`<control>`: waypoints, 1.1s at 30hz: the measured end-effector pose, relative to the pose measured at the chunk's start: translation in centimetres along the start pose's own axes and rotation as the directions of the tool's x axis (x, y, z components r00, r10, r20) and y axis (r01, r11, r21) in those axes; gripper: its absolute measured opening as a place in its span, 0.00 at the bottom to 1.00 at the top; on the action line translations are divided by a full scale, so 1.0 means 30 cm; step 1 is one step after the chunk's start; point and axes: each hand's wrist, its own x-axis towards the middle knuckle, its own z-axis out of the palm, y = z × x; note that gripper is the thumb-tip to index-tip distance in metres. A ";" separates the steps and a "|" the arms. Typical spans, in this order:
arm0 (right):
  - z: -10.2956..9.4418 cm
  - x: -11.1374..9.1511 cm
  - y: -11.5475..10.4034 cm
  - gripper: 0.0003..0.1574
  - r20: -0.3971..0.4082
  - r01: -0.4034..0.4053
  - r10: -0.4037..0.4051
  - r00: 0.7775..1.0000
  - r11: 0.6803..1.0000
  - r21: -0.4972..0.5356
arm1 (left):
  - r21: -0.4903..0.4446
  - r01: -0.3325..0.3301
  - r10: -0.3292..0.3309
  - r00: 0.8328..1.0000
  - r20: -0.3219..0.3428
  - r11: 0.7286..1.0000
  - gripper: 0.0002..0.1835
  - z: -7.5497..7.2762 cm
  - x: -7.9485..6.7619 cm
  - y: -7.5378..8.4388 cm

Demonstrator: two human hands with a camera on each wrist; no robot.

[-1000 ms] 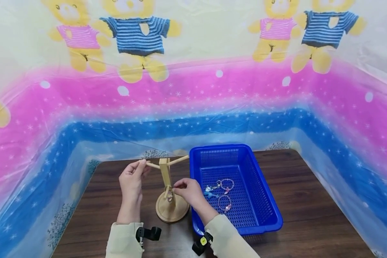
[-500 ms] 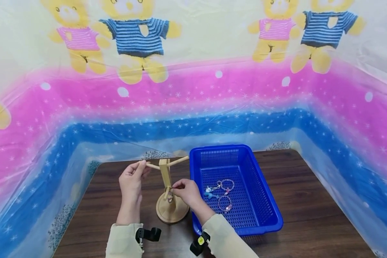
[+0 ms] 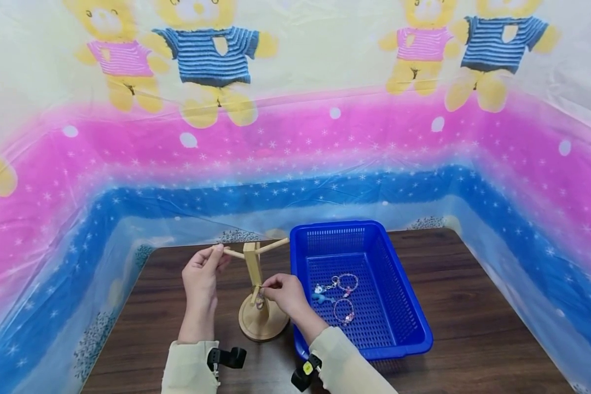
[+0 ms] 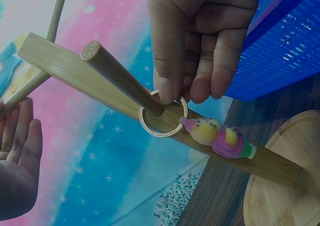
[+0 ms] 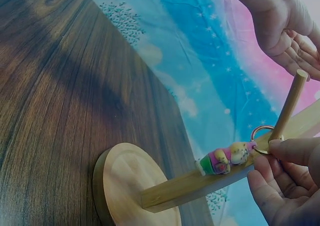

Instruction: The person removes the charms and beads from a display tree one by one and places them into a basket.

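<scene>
A wooden stand [image 3: 252, 265] with a round base and several pegs stands on the table, left of the basket. My left hand [image 3: 199, 282] pinches the tip of its upper left peg [image 3: 234, 253]. In the left wrist view, a metal key ring [image 4: 160, 135] encircles the lower peg [image 4: 122, 80] close to the post. My right hand [image 3: 289, 295] pinches that ring between thumb and fingers. From the ring, a pink, yellow and green figure charm [image 5: 225, 160] lies along the post toward the base [image 5: 130, 186].
Close on the right is a blue plastic basket [image 3: 406, 306]. Inside it lie a pink beaded ring [image 3: 343, 311], another beaded ring [image 3: 347, 282] and a blue-and-white charm [image 3: 319, 289]. A printed bear curtain [image 3: 295, 137] surrounds the dark wood table [image 3: 473, 306].
Over the last second my right hand has shifted very slightly left with the key ring at the lower peg. My left hand stays on the upper peg.
</scene>
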 end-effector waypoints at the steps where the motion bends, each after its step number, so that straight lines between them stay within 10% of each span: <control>1: -0.001 -0.001 -0.001 0.03 0.003 -0.001 0.001 1.000 1.000 -0.002 | 0.001 0.000 0.000 1.000 0.002 1.000 0.14 0.000 0.000 0.000; 33: -0.039 -0.052 -0.045 0.03 0.162 0.028 -0.030 0.986 1.000 0.014 | -0.032 -0.025 0.025 1.000 -0.008 0.999 0.08 0.006 -0.001 -0.009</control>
